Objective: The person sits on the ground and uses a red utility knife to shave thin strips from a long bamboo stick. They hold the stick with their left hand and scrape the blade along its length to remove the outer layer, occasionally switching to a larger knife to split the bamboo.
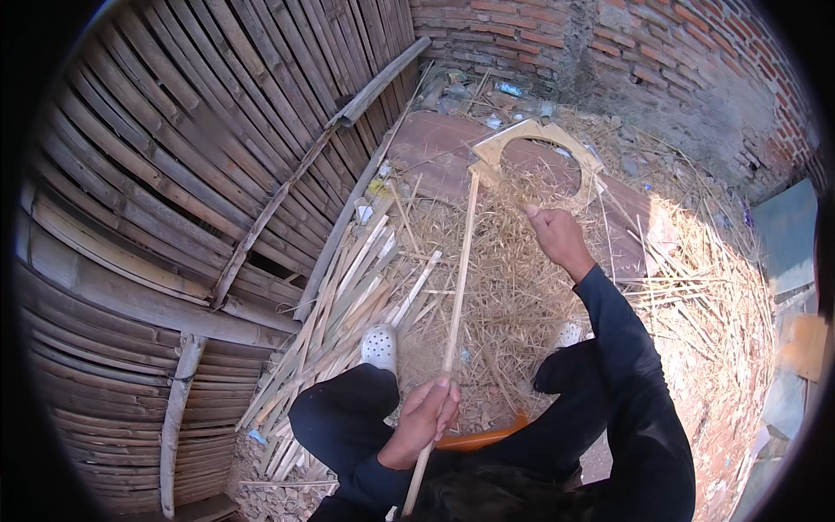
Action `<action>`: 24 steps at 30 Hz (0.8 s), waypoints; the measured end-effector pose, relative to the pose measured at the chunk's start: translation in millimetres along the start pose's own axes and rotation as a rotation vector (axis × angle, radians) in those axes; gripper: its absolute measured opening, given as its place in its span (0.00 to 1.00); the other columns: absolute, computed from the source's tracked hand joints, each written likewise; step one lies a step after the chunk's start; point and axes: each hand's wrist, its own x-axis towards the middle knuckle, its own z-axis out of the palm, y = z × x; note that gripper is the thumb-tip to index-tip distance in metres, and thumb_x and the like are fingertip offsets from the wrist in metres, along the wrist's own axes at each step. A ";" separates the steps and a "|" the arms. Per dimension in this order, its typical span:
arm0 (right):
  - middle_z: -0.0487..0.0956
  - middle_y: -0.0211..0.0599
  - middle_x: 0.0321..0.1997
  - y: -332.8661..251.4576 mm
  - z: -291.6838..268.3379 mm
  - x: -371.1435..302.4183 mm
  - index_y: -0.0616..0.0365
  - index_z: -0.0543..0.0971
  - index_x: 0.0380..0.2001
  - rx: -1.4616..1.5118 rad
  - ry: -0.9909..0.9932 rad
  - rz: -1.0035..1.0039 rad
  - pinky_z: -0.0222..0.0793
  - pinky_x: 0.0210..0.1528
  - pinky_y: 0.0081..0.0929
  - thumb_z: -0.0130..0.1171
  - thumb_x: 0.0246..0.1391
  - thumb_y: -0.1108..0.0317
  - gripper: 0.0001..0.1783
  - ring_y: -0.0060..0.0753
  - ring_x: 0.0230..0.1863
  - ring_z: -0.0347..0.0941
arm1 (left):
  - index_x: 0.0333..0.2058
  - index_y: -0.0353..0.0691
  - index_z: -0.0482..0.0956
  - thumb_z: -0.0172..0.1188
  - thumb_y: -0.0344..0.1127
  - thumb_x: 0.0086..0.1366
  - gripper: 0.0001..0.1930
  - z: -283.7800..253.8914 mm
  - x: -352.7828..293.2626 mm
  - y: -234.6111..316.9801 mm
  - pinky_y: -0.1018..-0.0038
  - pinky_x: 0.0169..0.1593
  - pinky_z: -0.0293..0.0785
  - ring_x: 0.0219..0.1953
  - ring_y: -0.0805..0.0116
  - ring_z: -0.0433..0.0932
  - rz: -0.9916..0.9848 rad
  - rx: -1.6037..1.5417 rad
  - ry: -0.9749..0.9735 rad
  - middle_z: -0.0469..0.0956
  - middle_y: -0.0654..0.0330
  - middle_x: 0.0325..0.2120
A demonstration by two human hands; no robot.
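gripping a long thin bamboo strip (pixel 452 322) near its lower end, the left hand (pixel 424 418) has its fingers wrapped closed round it, thumb on top. strip runs up and away from the body, its far tip reaching the plywood piece with a round cut-out (pixel 532 150); held at that slant it probably stays clear of the knees and can be steadied along its length. right hand (pixel 557 237) is raised, arm stretched out, fingers curled in; cannot tell whether anything thin is pinched in it, it sits apart from the strip.

counts: one strip in hand; one pile of cut bamboo slats (pixel 348 322) lying just left of the feet, too many and too overlapped to count; two white clogs, left clog (pixel 379 346) fully seen, right clog (pixel 570 333) half hidden by the leg. one orange seat edge (pixel 478 438) under the person. straw shavings (pixel 522 287) cover the ground ahead. woven bamboo wall (pixel 174 174) at left, brick wall (pixel 661 52) behind.
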 end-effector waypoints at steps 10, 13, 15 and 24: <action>0.69 0.38 0.10 -57.4 22.7 -52.9 0.54 0.71 0.10 -0.017 0.066 -0.388 0.62 0.17 0.39 0.56 0.43 0.28 0.36 0.46 0.14 0.70 | 0.38 0.39 0.69 0.40 0.42 0.74 0.13 20.4 1.0 16.9 0.84 0.16 0.52 0.11 0.82 0.55 0.120 0.160 0.010 0.59 0.69 0.11; 0.69 0.38 0.09 -61.0 18.7 -54.9 0.54 0.71 0.09 0.024 0.080 -0.453 0.62 0.17 0.39 0.56 0.42 0.28 0.37 0.45 0.14 0.70 | 0.38 0.39 0.69 0.40 0.42 0.74 0.13 27.7 2.0 21.9 0.84 0.16 0.52 0.12 0.82 0.55 0.126 0.162 -0.011 0.60 0.69 0.12; 0.69 0.39 0.09 -76.9 21.4 -80.9 0.54 0.72 0.09 0.003 0.028 -0.590 0.63 0.17 0.39 0.55 0.42 0.28 0.37 0.45 0.13 0.70 | 0.38 0.39 0.68 0.40 0.42 0.74 0.13 27.1 -0.1 20.0 0.85 0.18 0.53 0.13 0.82 0.56 0.123 0.165 -0.010 0.61 0.68 0.13; 0.71 0.37 0.09 -69.9 7.6 -70.9 0.53 0.78 0.14 -0.021 0.093 -0.501 0.64 0.16 0.35 0.56 0.43 0.28 0.35 0.41 0.12 0.71 | 0.37 0.38 0.66 0.40 0.40 0.74 0.12 53.9 -10.7 27.2 0.83 0.22 0.55 0.15 0.80 0.59 0.073 0.246 0.092 0.65 0.63 0.12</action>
